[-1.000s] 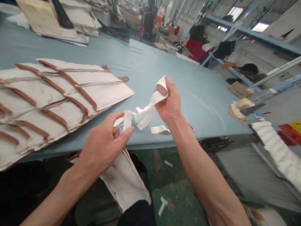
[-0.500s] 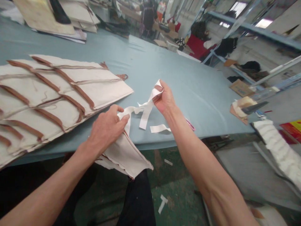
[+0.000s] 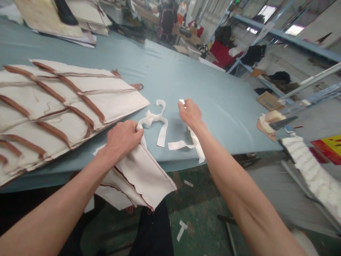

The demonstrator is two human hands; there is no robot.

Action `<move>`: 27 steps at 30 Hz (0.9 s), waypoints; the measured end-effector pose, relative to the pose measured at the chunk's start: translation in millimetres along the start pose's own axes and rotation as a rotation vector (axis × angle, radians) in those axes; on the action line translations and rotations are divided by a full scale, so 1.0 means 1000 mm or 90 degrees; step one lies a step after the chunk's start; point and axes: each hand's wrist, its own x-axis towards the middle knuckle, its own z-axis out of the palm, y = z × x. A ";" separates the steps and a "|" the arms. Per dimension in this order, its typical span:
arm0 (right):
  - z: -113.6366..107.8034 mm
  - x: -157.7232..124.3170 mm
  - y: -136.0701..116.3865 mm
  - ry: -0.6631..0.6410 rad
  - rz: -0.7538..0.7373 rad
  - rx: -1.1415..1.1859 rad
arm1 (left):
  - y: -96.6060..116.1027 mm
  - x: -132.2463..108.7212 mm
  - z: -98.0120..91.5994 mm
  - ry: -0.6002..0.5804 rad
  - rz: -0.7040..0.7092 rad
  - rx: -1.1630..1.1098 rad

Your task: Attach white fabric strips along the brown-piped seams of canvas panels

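Note:
My left hand (image 3: 124, 137) is closed on an off-white fabric piece (image 3: 149, 170) with brown-edged seams, which hangs over the table's front edge. Curled white strips (image 3: 161, 124) lie on the table just right of that hand, one running up to its fingertips. Over the table to the right, my right hand (image 3: 190, 112) is closed with a bit of white strip showing at its fingertips. Below its wrist, another white strip (image 3: 198, 147) trails over the table edge, partly hidden by the forearm. A flat strip end (image 3: 177, 145) lies beside it.
Several off-white panels with brown strips (image 3: 74, 92) lie stacked at the left of the blue-covered table (image 3: 207, 85). Papers and boards (image 3: 87, 17) stand at the back left. Shelving (image 3: 287, 39) lines the right. A person (image 3: 167, 21) is in the background. Scraps (image 3: 182, 230) lie on the floor.
My right hand has turned over and moved slightly right; the looped strip it held now lies on the table near my left hand. The fabric piece in my left hand has spread lower.

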 end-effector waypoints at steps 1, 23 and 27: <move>-0.003 -0.008 0.000 -0.006 -0.012 -0.017 | -0.001 -0.001 -0.001 0.003 0.004 -0.001; 0.039 -0.026 -0.005 -0.169 -0.254 -0.242 | -0.017 -0.027 -0.004 -0.016 0.022 0.044; 0.048 -0.023 -0.010 -0.150 -0.236 -0.220 | -0.025 -0.030 -0.006 -0.034 0.039 0.032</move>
